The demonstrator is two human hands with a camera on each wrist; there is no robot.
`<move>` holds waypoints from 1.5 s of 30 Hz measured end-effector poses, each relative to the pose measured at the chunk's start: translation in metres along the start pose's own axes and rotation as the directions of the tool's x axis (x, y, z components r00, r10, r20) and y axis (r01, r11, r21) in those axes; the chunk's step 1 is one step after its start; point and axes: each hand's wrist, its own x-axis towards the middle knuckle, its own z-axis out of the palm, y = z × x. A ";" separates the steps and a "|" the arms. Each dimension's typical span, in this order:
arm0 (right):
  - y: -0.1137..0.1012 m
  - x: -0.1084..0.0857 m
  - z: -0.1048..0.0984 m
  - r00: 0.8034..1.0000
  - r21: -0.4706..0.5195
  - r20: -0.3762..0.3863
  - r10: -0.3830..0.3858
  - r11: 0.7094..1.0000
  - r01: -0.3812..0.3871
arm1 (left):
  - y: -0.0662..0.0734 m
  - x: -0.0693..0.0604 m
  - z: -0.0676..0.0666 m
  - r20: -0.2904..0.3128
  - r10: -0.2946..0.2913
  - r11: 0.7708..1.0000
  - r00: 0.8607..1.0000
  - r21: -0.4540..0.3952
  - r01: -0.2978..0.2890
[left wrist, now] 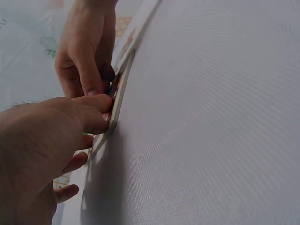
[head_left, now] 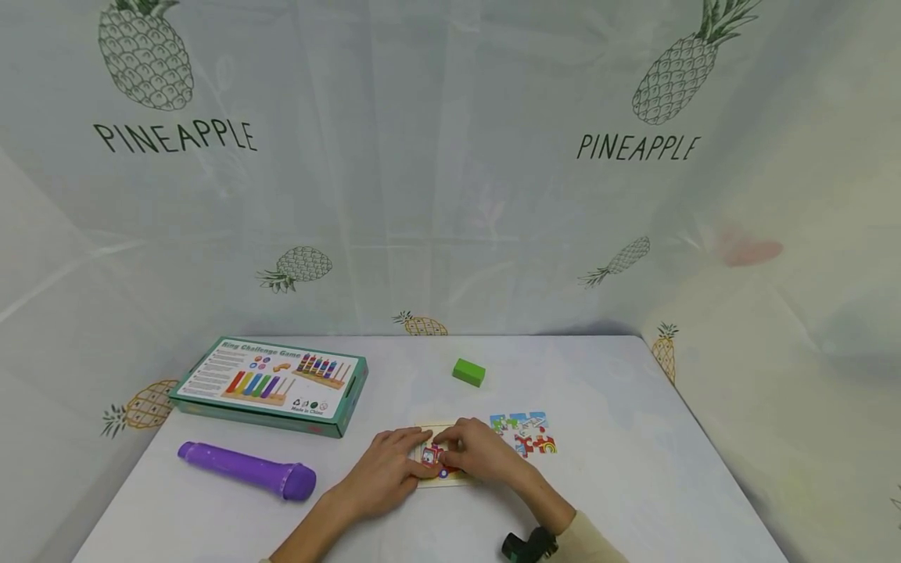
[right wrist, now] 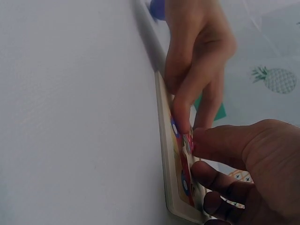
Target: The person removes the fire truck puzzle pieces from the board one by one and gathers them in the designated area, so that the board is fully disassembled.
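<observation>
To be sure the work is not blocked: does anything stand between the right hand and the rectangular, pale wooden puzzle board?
Nothing visible does: the right hand is at the puzzle board. The left hand is at the board's left side, not between them.

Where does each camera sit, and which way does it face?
Head: worn on the head, facing forward and down at the table and board; left hand, right hand, both forearms and the right sleeve show.
Left wrist: worn there, facing the board; left hand near, right hand beyond.
Right wrist: worn there, facing the board, with the purple mic behind; right hand near, left beyond.
Shared: both wrist views show both hands and the board's edge.
</observation>
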 end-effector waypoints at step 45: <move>0.004 0.002 0.005 0.998 0.092 -0.049 0.035 0.995 -0.030 | -0.003 0.003 0.006 0.008 -0.063 0.990 0.998 -0.124 0.064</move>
